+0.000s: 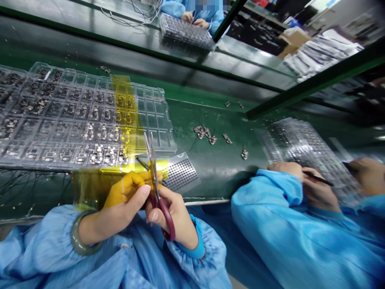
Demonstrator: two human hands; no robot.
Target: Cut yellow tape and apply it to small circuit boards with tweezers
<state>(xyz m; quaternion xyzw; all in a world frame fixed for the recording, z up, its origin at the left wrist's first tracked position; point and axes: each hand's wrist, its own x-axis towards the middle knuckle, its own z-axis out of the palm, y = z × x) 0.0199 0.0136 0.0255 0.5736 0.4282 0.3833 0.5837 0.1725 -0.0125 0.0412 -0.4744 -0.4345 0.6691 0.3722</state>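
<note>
My left hand [128, 198] pinches a see-through yellow film [87, 186]; its fingers show through the film, with the thumb in front. Scissors [165, 218] with dark red handles are in my right hand [173, 202], close beside the left. Their blades point up and away from me, slightly apart, near the film; whether they touch it I cannot tell. More yellow film [124, 86] lies across a clear compartment tray [153, 106] holding small circuit boards. Just past my hands lies a sheet with a grid of small dark rectangles [182, 172].
Small metallic parts [206, 131] lie scattered on the green bench [186, 116]. To the right, a co-worker's hand [320, 192] holds a black pen-like tool beside another clear tray [309, 140]. A green frame bar [300, 90] crosses behind. Another person works at a tray [186, 32] beyond.
</note>
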